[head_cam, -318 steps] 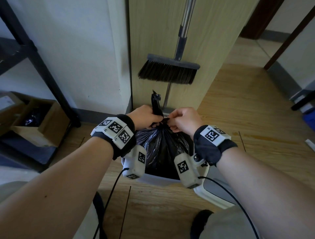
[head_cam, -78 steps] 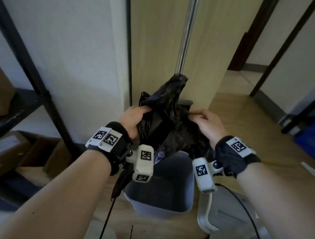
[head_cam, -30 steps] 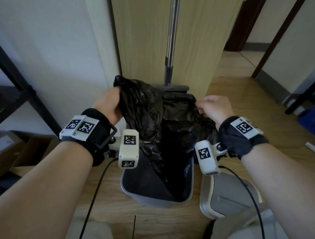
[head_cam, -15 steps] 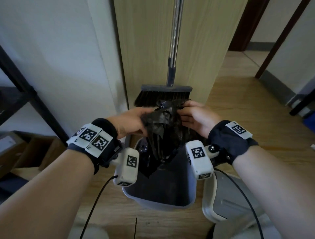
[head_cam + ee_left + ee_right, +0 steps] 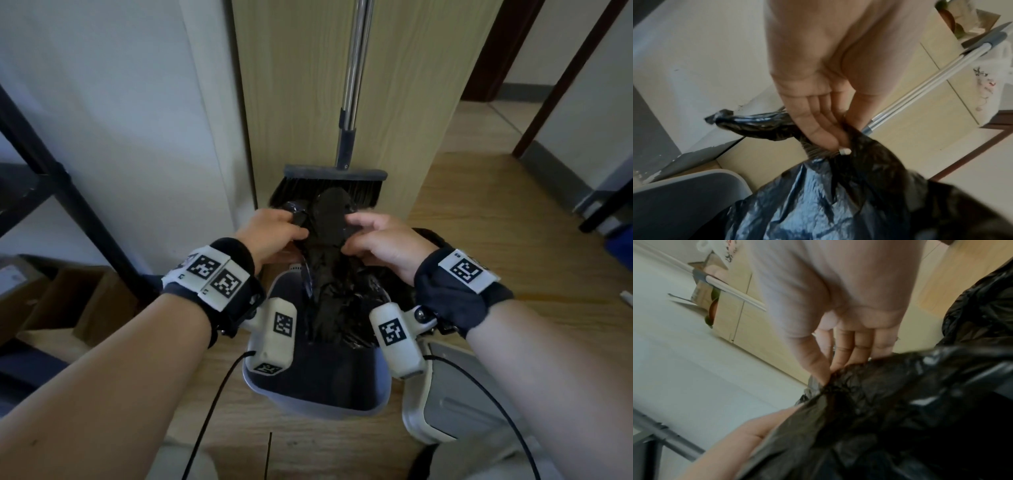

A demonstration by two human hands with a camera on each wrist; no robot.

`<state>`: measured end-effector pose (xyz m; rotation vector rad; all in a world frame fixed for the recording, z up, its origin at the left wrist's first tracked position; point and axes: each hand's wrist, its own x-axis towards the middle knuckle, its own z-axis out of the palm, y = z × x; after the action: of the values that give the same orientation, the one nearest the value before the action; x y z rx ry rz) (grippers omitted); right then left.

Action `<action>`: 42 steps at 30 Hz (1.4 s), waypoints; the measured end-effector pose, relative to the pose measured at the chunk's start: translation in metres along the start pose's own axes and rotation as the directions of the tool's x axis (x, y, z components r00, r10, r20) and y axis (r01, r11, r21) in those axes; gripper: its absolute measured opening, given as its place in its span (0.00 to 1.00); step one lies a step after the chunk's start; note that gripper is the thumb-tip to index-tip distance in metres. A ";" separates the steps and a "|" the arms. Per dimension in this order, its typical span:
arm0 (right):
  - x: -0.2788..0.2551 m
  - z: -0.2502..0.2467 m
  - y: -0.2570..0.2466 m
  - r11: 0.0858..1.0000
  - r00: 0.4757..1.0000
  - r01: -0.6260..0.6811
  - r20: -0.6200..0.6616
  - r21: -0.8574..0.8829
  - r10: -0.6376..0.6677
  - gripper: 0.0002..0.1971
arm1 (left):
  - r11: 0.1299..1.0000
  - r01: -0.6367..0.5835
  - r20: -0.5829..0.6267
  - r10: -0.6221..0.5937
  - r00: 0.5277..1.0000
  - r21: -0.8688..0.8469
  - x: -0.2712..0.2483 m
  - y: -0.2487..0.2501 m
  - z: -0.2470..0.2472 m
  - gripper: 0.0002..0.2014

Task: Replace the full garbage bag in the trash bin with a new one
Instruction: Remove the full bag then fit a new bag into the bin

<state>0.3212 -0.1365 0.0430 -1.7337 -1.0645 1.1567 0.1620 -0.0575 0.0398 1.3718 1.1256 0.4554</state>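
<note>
A crumpled black garbage bag (image 5: 327, 260) hangs bunched over the open grey trash bin (image 5: 318, 407), its lower part down inside. My left hand (image 5: 274, 233) pinches the bag's upper left edge, and a knotted tail (image 5: 723, 121) sticks out past the fingers. My right hand (image 5: 373, 236) pinches the upper right edge between thumb and fingers (image 5: 824, 369). Both hands sit close together above the bin's far rim. In the wrist views the black plastic (image 5: 890, 402) fills the lower part.
A broom (image 5: 329, 185) leans on a wooden cabinet panel (image 5: 394, 85) just behind the bin. The bin's white lid (image 5: 442, 394) lies on the floor at its right. A black shelf frame (image 5: 68, 185) and cardboard boxes (image 5: 68, 301) stand at left.
Over the last second my hands came together from a spread bag mouth and lowered, gathering the bag into a bunch over the bin. Since half a second ago they have barely shifted.
</note>
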 end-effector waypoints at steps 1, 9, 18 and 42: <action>0.001 -0.002 0.002 0.999 0.999 -0.033 -0.027 -0.018 0.032 0.23 | 1.000 -0.004 0.005 0.004 1.000 -0.018 0.001 0.000 -0.002 0.06; -0.004 -0.001 0.011 0.988 0.992 -0.112 -0.047 0.106 0.118 0.15 | 0.988 -0.128 0.262 0.100 0.960 0.092 -0.010 -0.002 0.003 0.18; 0.007 -0.014 0.025 0.987 0.918 -0.145 -0.364 0.068 0.160 0.03 | 0.953 -0.032 0.061 0.014 0.998 0.301 -0.003 -0.013 -0.011 0.14; 0.000 -0.009 0.025 0.968 0.978 -0.002 -0.205 -0.251 -0.051 0.13 | 0.945 -0.115 0.028 0.112 0.993 0.306 -0.016 -0.011 -0.014 0.13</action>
<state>0.3354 -0.1466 0.0232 -1.9823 -1.1346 0.8286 0.1395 -0.0656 0.0375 1.7159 1.1460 0.3649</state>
